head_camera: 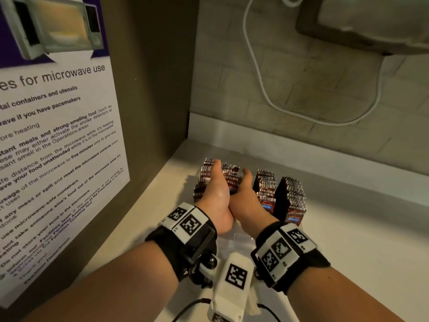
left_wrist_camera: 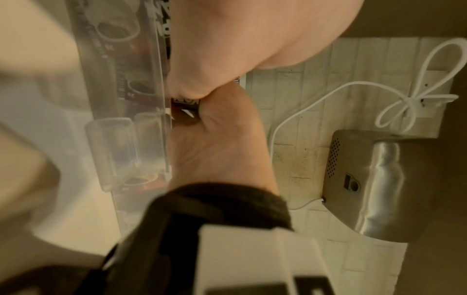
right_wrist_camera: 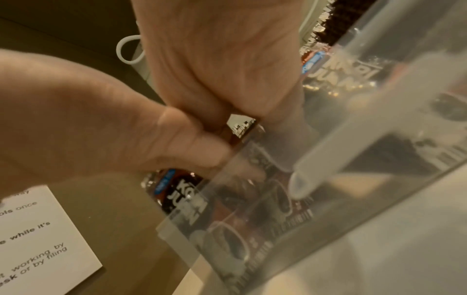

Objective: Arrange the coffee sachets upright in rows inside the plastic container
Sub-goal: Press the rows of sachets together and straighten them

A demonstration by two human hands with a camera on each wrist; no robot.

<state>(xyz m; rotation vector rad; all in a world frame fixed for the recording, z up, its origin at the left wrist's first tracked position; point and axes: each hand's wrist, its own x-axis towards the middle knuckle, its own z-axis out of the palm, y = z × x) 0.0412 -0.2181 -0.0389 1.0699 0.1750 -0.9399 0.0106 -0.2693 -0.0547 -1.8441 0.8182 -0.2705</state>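
Clear glossy plastic container [right_wrist_camera: 328,199], shiny foil sachets [head_camera: 291,196], brushed metal dryer [left_wrist_camera: 379,179], smooth white rubbery cable [head_camera: 255,66], matt paper poster [head_camera: 58,135], rough tile wall [head_camera: 301,89], black cloth wristbands [head_camera: 174,249]

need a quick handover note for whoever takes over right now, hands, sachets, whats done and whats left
Left hand: inside the clear plastic container, held against the left rows of coffee sachets; fingers hidden, grip unclear.
Right hand: beside the left, heels touching, against the same group of sachets; fingers hidden too.
Sachets: all stand upright in the container on the white counter, two more rows to the right of the hands.
Done: several rows already stand packed.
Left: probably squaring and tightening the group between the hands; whether more sachets wait outside the container cannot be seen.
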